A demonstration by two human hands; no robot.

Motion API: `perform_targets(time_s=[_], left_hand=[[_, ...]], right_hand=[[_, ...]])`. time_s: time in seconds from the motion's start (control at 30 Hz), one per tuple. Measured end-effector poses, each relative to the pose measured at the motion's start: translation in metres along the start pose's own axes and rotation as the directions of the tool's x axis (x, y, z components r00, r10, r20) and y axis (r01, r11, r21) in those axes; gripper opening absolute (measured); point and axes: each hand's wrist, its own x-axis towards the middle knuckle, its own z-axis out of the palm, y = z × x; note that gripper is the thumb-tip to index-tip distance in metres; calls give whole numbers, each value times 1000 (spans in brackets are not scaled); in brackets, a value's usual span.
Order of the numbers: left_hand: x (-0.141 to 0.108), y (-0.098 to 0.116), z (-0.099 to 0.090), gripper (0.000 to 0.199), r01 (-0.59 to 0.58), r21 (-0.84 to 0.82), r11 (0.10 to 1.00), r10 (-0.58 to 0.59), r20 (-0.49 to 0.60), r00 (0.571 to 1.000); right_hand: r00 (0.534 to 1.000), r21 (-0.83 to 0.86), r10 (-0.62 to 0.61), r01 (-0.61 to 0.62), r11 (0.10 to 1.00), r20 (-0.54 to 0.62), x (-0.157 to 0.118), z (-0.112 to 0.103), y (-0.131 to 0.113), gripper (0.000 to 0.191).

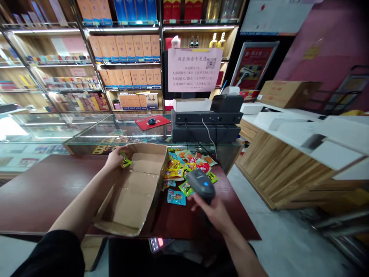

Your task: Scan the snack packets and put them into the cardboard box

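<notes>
My left hand [115, 157] is closed on a small green snack packet [125, 160], held over the upper left edge of a shallow cardboard box [138, 188]. No packets show inside the box. In my right hand [211, 209] is a dark handheld barcode scanner [201, 184] with a blue light on top; its grip is partly hidden by my fingers. Just beyond the scanner lies a pile of colourful snack packets [174, 168], yellow, green, red and blue. A blue packet [176, 197] lies apart, between the box and the scanner.
Behind the dark red table [43, 184] stands a glass display counter [95, 130] with a red mouse pad [152, 122] and a black cash register unit [206, 129]. A phone [157, 244] rests below the table edge. To the right is a wooden-sided counter [259, 165].
</notes>
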Motion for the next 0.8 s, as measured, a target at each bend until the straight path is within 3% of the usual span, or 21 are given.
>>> perform_targets(time_s=[0.1,0.2,0.33,0.4,0.47,0.57,0.63,0.7,0.8], left_hand=[[9,-12,-7,56,169,-242,955,-170,17,985],[20,-19,-22,58,196,-392,899,-213,1,977],[30,-20,-46,56,89,-333,939,-157,-185,970],[29,-19,-59,53,71,-268,961,-126,-194,973],[24,-16,-69,50,97,-269,958,-141,-148,979],[11,-5,-71,46,126,-397,909,-178,-97,979],[2,8,-59,46,94,-490,867,-140,-58,989],[-3,24,-39,50,59,-548,834,-34,55,998],[-2,41,-15,50,31,-459,888,139,333,933]], right_hand=[[979,5,-108,109,994,170,-7,47,0,27],[889,30,-194,200,979,415,-3,89,0,31],[806,108,-225,199,974,547,14,130,2,48],[776,111,-204,172,979,597,22,143,3,44],[764,111,-179,140,984,620,24,147,5,40],[798,86,-109,72,994,593,20,136,6,43],[808,46,1,-34,998,589,14,122,5,41],[803,-8,108,-127,992,587,10,107,4,39],[850,-39,140,-140,989,509,7,90,2,40]])
